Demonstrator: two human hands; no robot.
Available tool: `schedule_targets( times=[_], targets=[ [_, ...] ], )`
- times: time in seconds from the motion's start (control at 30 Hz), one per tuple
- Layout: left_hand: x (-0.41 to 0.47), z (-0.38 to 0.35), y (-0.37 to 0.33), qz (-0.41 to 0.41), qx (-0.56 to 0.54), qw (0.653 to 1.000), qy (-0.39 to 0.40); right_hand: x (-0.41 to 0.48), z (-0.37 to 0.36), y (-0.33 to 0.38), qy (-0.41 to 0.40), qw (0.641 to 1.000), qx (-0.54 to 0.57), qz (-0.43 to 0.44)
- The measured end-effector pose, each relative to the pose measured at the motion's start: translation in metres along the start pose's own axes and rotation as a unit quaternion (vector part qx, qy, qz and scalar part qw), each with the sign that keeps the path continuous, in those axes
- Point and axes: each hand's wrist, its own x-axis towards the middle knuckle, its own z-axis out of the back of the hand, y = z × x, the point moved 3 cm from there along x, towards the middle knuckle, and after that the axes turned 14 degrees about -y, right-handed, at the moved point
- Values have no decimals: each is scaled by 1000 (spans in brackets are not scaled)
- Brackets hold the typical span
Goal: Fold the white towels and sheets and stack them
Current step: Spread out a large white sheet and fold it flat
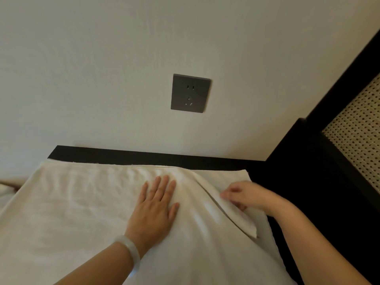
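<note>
A large white towel (72,212) lies spread over a dark surface and fills the lower half of the view. My left hand (156,204) presses flat on its middle, fingers straight and spread, with a pale bangle on the wrist. My right hand (242,195) pinches the edge of a folded-over flap at the towel's right side, fingers curled round the cloth. The flap's corner (251,229) hangs loose below that hand. A lower layer of white cloth (226,174) shows beneath the flap at the far right.
A dark table edge (144,156) runs along the wall behind the towel. A grey wall socket (190,93) sits above it. To the right stands black furniture with a woven cane panel (357,136). More white cloth (5,194) lies at the far left.
</note>
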Motion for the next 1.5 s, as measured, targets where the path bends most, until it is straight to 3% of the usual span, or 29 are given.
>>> schedule_targets(
  times=[0.07,0.2,0.3,0.37,0.5,0.67,0.9,1.0,1.13,1.33,1.43,1.5],
  targets=[
    [0,0,0,2,-2,1000,-8,-15,-12,3,-6,998,-37,49],
    [-2,3,2,15,-32,999,-42,-46,-32,-5,-163,964,-88,189],
    [-5,9,5,42,-99,991,-80,-68,-51,-13,-175,949,-63,253],
    [-6,12,6,32,-109,990,-88,-72,-56,-16,-188,953,-30,234],
    [-5,9,3,-6,-77,995,-61,-68,-57,-14,-155,975,110,114],
    [-5,3,6,8,-50,998,-43,-53,-40,-10,-43,996,46,60],
    [-3,3,6,21,-52,997,-50,-11,22,-16,30,998,-42,33],
    [-3,4,4,21,-54,997,-53,26,50,-19,-42,997,-57,23],
    [-3,6,4,23,-50,997,-51,72,67,-31,-174,983,60,-20],
    [-1,9,1,34,-51,997,-44,86,54,-56,-131,984,109,-44],
    [-2,6,2,28,-23,999,-35,89,57,-57,-94,991,95,-6],
    [-1,7,2,28,-21,999,-36,93,57,-55,-134,986,96,37]
  ],
)
